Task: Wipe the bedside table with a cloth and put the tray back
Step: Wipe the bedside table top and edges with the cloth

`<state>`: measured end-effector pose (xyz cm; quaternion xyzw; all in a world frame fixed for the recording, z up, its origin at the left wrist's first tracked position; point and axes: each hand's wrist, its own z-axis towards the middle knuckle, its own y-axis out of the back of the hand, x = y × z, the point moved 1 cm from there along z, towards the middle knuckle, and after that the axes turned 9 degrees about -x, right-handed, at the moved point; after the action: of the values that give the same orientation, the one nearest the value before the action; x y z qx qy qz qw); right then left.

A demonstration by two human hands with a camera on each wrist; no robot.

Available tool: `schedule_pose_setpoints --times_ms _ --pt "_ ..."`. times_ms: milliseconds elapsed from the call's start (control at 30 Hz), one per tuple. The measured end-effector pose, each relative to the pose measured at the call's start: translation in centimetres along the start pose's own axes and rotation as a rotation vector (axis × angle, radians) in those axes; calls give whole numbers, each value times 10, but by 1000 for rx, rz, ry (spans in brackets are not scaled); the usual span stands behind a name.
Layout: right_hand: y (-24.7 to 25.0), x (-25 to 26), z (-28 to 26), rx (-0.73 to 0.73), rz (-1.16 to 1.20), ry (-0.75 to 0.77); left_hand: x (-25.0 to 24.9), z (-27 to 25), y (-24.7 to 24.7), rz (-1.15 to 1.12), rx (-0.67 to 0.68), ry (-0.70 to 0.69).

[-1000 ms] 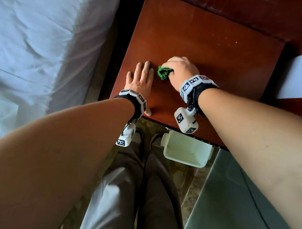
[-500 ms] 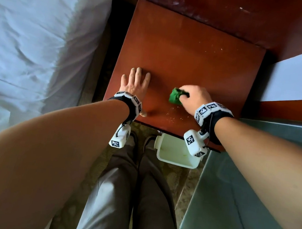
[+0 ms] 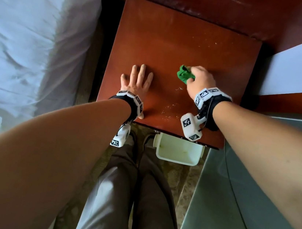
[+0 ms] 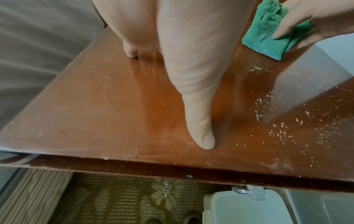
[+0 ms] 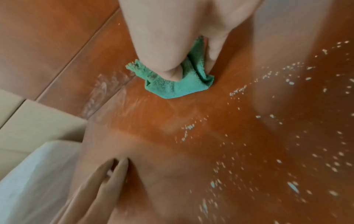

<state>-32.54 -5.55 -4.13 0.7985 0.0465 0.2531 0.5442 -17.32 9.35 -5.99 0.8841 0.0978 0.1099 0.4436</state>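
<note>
1. Bed (image 3: 31, 41), white sheet, along the left of the table, a dark gap between them.
2. Table (image 3: 174, 46), red-brown top, roughly square; the near edge runs left to right in the head view. White crumbs (image 4: 277, 130) scattered over its near right part.
3. Bin (image 3: 179, 151), pale, on the floor just below the table's near edge.
4. Left hand (image 3: 136, 82) lies flat on the top near the front left, fingers straight and pointing away from the person, holding nothing.
5. Right hand (image 3: 201, 78) right of the left hand, fingers curled, gripping the cloth and pressing it to the top.
6. Cloth (image 3: 184, 74), green, bunched; the free part sticks out leftward past the fingers. Long axis unclear.
</note>
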Motion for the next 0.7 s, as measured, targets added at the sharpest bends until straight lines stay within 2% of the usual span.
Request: schedule_pose_setpoints --times_ms 133,233,367,500,567,700 --pt "-16 0 -40 127 68 263 -1 1 1 20 12 9" --pt "-25 -5 -64 241 -8 393 0 0 -1 24 -12 7" --pt "-22 -7 -63 368 37 335 0 -1 -2 29 -36 -3" --pt "-15 0 -43 182 125 240 1 -1 -2 29 -33 0" --pt "-19 7 -38 164 122 254 1 -1 -2 20 -45 0" --pt "-30 25 -48 272 71 369 2 -1 -3 11 -48 0"
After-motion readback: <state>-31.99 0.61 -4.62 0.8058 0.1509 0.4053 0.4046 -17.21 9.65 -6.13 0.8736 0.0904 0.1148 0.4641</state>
